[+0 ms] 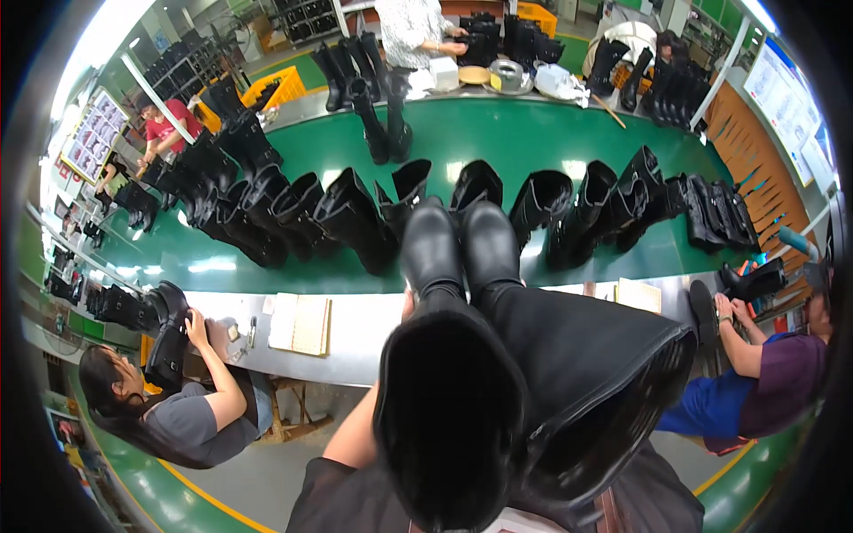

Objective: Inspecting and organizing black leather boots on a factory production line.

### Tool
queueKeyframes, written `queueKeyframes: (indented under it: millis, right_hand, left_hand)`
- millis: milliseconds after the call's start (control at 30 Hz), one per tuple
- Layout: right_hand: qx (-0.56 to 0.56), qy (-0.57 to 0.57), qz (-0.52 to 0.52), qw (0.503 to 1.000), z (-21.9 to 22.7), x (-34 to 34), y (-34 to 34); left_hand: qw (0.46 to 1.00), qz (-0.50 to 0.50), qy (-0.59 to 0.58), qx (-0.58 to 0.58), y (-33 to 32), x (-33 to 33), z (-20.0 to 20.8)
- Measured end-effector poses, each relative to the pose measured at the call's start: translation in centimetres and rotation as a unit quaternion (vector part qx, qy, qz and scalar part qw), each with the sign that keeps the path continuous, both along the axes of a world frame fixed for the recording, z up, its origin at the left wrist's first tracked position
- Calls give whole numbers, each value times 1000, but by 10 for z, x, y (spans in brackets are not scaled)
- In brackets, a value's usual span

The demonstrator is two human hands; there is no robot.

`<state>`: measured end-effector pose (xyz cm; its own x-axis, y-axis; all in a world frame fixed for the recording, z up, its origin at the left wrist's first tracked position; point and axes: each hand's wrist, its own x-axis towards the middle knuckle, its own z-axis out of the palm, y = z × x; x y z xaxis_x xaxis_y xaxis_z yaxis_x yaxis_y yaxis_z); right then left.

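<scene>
Two tall black boots are held up close before me, toes pointing away and open tops toward me. The left boot (433, 244) has its dark opening facing me. The right boot (577, 342) slants off to the right, its shaft wide at the top. My left forearm rises behind the left boot, and a sliver of my left hand (409, 306) shows against that boot's side near the ankle; most of its fingers are hidden. My right hand is out of sight, covered by the boots.
A green-topped table (329, 129) carries a row of black boots (355, 218). An open notebook (299, 323) lies on the metal ledge (360, 342). A co-worker (191, 413) handles a boot at left; another person (755, 373) works at right. Yellow crates (277, 87) stand beyond.
</scene>
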<state>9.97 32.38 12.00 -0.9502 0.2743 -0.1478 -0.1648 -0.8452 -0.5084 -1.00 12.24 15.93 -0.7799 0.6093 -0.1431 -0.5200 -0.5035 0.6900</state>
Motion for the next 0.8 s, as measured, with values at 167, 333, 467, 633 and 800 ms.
queueKeyframes:
  millis: [167, 333, 467, 633, 800]
  right_hand:
    - [-132, 52, 65, 988, -8, 17, 3]
    - [-47, 29, 162, 985, 45, 8, 3]
    - [-110, 52, 68, 990, 38, 16, 5]
    - [-55, 9, 24, 998, 39, 13, 0]
    - [27, -5, 3, 1000, 37, 12, 1]
  left_hand:
    - [980, -137, -100, 102, 4, -3, -57]
    - [975, -137, -123, 122, -8, -4, -31]
    - [971, -85, -160, 158, -6, -1, -22]
    - [974, -71, -150, 156, -6, -6, -29]
    - [987, -33, -112, 108, -10, -8, -26]
